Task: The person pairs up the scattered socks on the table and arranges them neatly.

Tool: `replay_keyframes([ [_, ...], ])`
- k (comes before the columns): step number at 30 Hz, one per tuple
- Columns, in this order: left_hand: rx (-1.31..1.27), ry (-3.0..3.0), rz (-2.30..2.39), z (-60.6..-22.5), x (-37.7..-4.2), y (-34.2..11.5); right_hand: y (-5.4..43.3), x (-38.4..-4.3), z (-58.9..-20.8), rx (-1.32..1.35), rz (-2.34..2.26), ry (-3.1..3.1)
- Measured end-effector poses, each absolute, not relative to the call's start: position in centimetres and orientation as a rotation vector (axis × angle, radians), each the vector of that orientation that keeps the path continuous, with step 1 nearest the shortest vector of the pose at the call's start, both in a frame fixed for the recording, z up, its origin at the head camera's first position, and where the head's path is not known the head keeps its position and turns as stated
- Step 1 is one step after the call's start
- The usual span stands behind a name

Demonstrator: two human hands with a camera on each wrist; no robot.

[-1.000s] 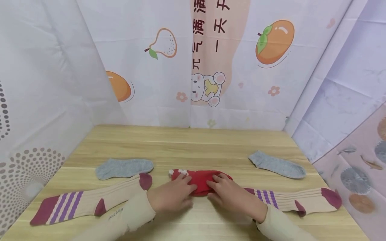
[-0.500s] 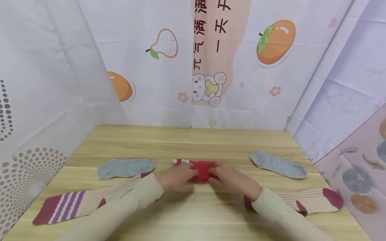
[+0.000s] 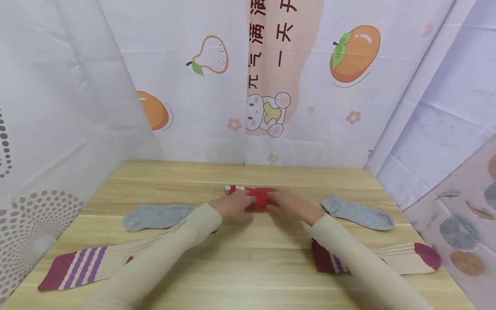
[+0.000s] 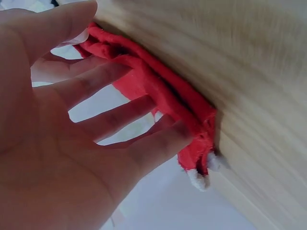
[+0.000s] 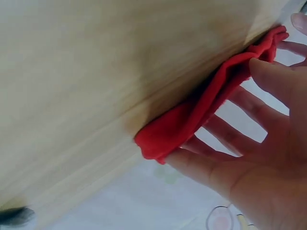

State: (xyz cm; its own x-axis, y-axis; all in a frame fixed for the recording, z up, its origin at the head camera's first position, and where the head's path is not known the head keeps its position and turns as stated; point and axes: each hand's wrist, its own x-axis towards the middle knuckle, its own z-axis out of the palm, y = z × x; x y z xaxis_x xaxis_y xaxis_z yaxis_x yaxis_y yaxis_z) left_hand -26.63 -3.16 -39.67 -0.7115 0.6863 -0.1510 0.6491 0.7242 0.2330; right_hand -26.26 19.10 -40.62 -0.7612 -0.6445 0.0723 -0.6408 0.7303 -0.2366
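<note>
Red folded sock (image 3: 261, 197) lay on the wood-grain tabletop (image 3: 248, 262) between the left hand (image 3: 234, 206) and right hand (image 3: 291, 204), touched by spread, nearly straight fingers rather than gripped, so uneven pressure risked bunching its loose layers.

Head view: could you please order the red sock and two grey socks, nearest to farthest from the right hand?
1. Red sock: touched by the right hand.
2. Right grey sock: to the hand's right.
3. Left grey sock: past the left hand.
</note>
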Motion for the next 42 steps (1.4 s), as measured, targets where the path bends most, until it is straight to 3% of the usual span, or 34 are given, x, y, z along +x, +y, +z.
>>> replay_keyframes([
  [19, 0.920, 2.747, 0.289, -39.4, -33.6, -2.7, 19.4, -34.4, -39.4, -0.794, -0.378, 2.882],
  [29, 1.017, 2.817, 0.291, -39.7, -36.2, -1.8, 19.4, -37.5, -39.2, -0.765, -0.483, 2.858],
  [34, 0.960, 2.860, 0.314, -40.3, -36.5, -1.3, 19.3, -37.2, -39.5, -0.714, -0.427, 2.894],
  [42, 1.048, 2.923, 0.302, -41.6, -33.6, -0.9, 19.1, -32.7, -40.4, -0.730, -0.127, 2.963],
])
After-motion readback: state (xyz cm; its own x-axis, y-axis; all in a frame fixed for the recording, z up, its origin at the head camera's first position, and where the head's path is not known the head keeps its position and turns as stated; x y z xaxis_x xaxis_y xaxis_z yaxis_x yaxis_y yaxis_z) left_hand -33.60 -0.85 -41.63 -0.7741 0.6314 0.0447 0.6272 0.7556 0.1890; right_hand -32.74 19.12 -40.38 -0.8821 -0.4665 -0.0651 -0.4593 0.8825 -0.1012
